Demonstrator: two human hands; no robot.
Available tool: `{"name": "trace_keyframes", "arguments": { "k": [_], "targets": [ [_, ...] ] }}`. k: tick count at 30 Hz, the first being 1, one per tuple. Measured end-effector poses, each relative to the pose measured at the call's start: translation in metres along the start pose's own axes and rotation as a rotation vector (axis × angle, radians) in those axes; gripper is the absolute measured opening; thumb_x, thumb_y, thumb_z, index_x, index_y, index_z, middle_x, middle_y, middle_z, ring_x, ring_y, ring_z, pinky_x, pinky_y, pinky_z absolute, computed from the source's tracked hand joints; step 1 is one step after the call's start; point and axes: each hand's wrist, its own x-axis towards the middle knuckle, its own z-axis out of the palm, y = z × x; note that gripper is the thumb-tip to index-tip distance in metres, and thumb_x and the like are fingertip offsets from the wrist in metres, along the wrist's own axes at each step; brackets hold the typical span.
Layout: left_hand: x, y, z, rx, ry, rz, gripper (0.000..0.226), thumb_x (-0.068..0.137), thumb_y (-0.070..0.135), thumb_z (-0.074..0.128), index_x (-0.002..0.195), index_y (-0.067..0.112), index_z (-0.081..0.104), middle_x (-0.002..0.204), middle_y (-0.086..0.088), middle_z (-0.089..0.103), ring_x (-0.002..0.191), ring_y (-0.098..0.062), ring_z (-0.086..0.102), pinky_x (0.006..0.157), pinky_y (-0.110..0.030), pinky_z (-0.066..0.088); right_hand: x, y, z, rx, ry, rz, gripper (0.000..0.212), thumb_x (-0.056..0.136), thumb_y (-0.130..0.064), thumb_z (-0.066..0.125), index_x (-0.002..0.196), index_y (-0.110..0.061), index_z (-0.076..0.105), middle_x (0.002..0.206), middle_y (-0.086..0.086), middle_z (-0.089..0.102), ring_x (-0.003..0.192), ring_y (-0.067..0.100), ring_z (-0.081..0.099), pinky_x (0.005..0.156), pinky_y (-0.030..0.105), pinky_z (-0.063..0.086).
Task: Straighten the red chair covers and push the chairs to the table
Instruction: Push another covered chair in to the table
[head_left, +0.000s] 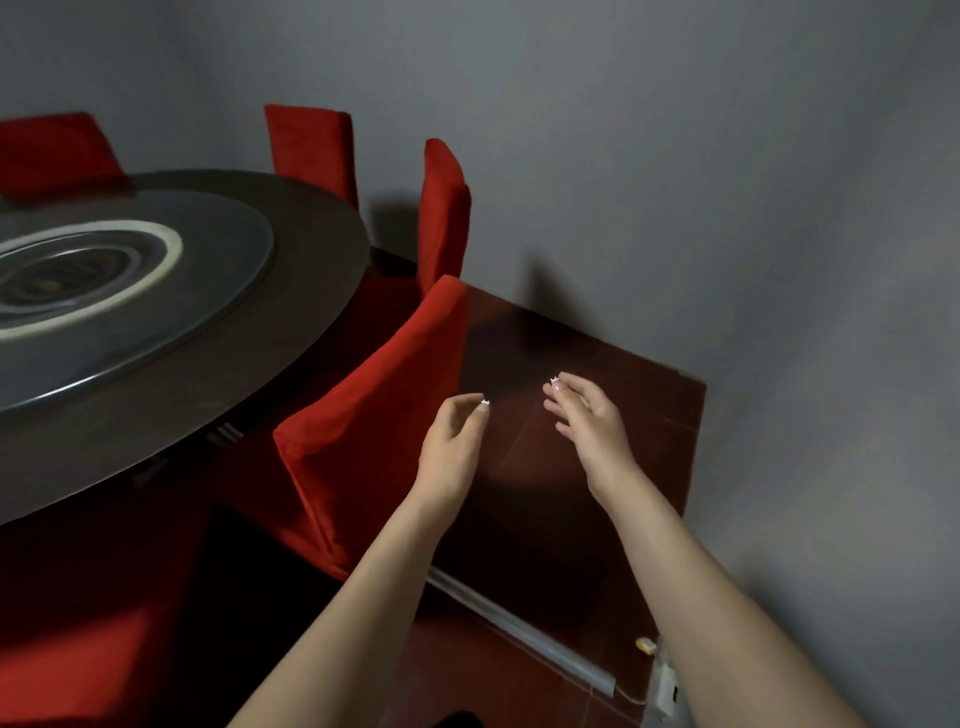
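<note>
Held the left hand (452, 441) and the right hand (592, 421) out side by side, a little apart, fingers loose and slightly bent, gripping nothing. Had the nearest red chair cover (363, 415) just left of the left hand; could not tell if touching. Found the round table (322, 270) further left, close to this chair. Noted a second covered chair (444, 208) beyond the fingertips.

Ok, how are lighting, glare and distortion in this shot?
Head view: dim, lower left nearly black; wide-angle lens bends the round dark table; a pale ring reflects in its glass turntable; nearest red chair cover, left hand and right hand read clearly.
</note>
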Motion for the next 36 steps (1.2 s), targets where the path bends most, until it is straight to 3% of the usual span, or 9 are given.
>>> {"name": "trace_keyframes", "arguments": {
  "k": [9, 12, 14, 19, 23, 26, 28, 32, 36],
  "targets": [
    [0.059, -0.004, -0.003, 0.018, 0.149, -0.005, 0.022, 0.094, 0.029, 0.053, 0.113, 0.021, 0.06, 0.112, 0.008, 0.064, 0.106, -0.005, 0.057, 0.094, -0.031, 0.045, 0.079, 0.001, 0.03, -0.018, -0.168, 0.015, 0.027, 0.093, -0.023, 0.057, 0.12, -0.017, 0.055, 0.107, -0.003, 0.063, 0.1, 0.005, 0.061, 0.084, 0.015, 0.045],
    [0.084, -0.002, -0.008, 0.011, 0.183, 0.015, 0.023, 0.095, 0.028, 0.053, 0.115, 0.021, 0.06, 0.114, 0.008, 0.064, 0.109, -0.006, 0.056, 0.096, -0.031, 0.045, 0.107, -0.003, 0.049, -0.048, -0.211, 0.0, 0.016, 0.094, -0.028, 0.054, 0.109, -0.024, 0.057, 0.107, -0.001, 0.064, 0.098, 0.006, 0.061, 0.082, 0.018, 0.046],
    [0.097, 0.002, -0.015, -0.011, 0.225, 0.024, 0.023, 0.095, 0.028, 0.053, 0.115, 0.02, 0.06, 0.112, 0.008, 0.064, 0.107, -0.003, 0.056, 0.094, -0.026, 0.044, 0.124, -0.008, 0.064, -0.062, -0.252, 0.003, 0.009, 0.094, -0.031, 0.053, 0.102, -0.029, 0.058, 0.104, -0.004, 0.065, 0.097, 0.006, 0.062, 0.08, 0.021, 0.046],
    [0.132, 0.016, -0.046, 0.024, 0.352, 0.094, 0.021, 0.094, 0.029, 0.054, 0.113, 0.022, 0.059, 0.104, 0.017, 0.062, 0.096, 0.013, 0.054, 0.076, 0.0, 0.039, 0.161, -0.024, 0.112, -0.051, -0.37, -0.022, 0.025, 0.093, -0.03, 0.056, 0.117, -0.023, 0.056, 0.105, -0.007, 0.066, 0.098, 0.003, 0.062, 0.079, 0.019, 0.046],
    [0.147, 0.009, -0.058, 0.025, 0.427, 0.07, 0.019, 0.094, 0.028, 0.054, 0.112, 0.022, 0.059, 0.1, 0.02, 0.06, 0.09, 0.021, 0.053, 0.071, 0.004, 0.036, 0.175, -0.022, 0.14, -0.059, -0.483, -0.028, 0.034, 0.094, -0.025, 0.057, 0.125, -0.015, 0.053, 0.108, -0.006, 0.064, 0.092, -0.005, 0.062, 0.083, 0.013, 0.047],
    [0.148, -0.001, -0.06, 0.031, 0.47, 0.06, 0.018, 0.094, 0.026, 0.054, 0.111, 0.021, 0.059, 0.097, 0.02, 0.06, 0.087, 0.024, 0.052, 0.07, 0.004, 0.036, 0.178, -0.018, 0.149, -0.079, -0.535, -0.02, 0.035, 0.094, -0.023, 0.055, 0.127, -0.012, 0.052, 0.115, 0.001, 0.062, 0.096, -0.001, 0.061, 0.085, 0.014, 0.045],
    [0.147, -0.005, -0.065, 0.049, 0.503, 0.05, 0.016, 0.094, 0.027, 0.054, 0.109, 0.024, 0.058, 0.097, 0.021, 0.06, 0.087, 0.023, 0.052, 0.071, 0.003, 0.036, 0.183, -0.017, 0.158, -0.1, -0.567, -0.024, 0.034, 0.094, -0.02, 0.056, 0.127, -0.012, 0.052, 0.116, 0.003, 0.062, 0.1, 0.004, 0.061, 0.085, 0.014, 0.045],
    [0.146, -0.01, -0.072, 0.061, 0.575, 0.024, 0.019, 0.094, 0.027, 0.054, 0.112, 0.023, 0.057, 0.103, 0.016, 0.061, 0.097, 0.009, 0.056, 0.08, -0.008, 0.041, 0.191, -0.011, 0.172, -0.154, -0.682, -0.054, 0.031, 0.092, -0.021, 0.059, 0.122, -0.018, 0.054, 0.11, -0.001, 0.063, 0.095, -0.004, 0.06, 0.077, 0.007, 0.045],
    [0.151, -0.012, -0.067, 0.205, 0.623, 0.048, 0.028, 0.094, 0.027, 0.054, 0.119, 0.017, 0.056, 0.115, 0.01, 0.059, 0.107, 0.0, 0.054, 0.086, -0.01, 0.037, 0.208, 0.001, 0.18, -0.227, -0.792, -0.108, 0.031, 0.089, -0.021, 0.064, 0.118, -0.021, 0.054, 0.116, 0.003, 0.063, 0.108, 0.008, 0.06, 0.093, 0.02, 0.044]
  ]
}}
